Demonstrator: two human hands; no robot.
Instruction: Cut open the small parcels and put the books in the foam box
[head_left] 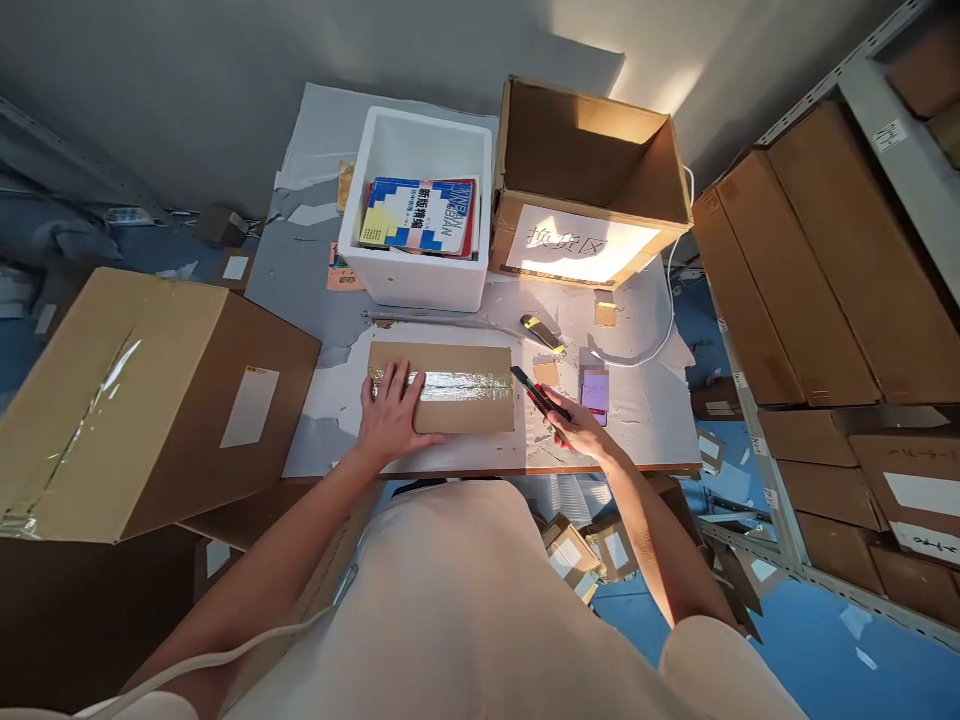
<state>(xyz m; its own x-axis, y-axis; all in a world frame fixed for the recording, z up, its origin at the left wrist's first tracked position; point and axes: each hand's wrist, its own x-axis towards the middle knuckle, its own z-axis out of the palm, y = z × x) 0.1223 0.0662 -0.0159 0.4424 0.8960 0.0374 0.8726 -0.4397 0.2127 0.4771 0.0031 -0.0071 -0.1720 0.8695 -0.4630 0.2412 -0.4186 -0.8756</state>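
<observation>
A small flat cardboard box [472, 412] lies before me on the table, with shiny clear tape [472, 386] running along its top. My left hand [394, 410] rests flat on the box's left end, fingers spread. In my right hand [581, 425] is a black and red utility knife [541, 397], its tip pointing at the right end of the tape, by the box's edge. Whether the blade touches the tape I cannot tell. Behind the box lies a second, black and yellow utility knife [541, 333]. A phone with a purple screen [595, 393] lies right of my right hand.
At the back of the table [645, 430] stand a white foam box [427, 285] holding books [420, 215] and an open carton [517, 225] with a handwritten sign. A white cable [664, 335] loops at right. A large carton [172, 400] stands left; shelves with boxes [825, 280] rise right.
</observation>
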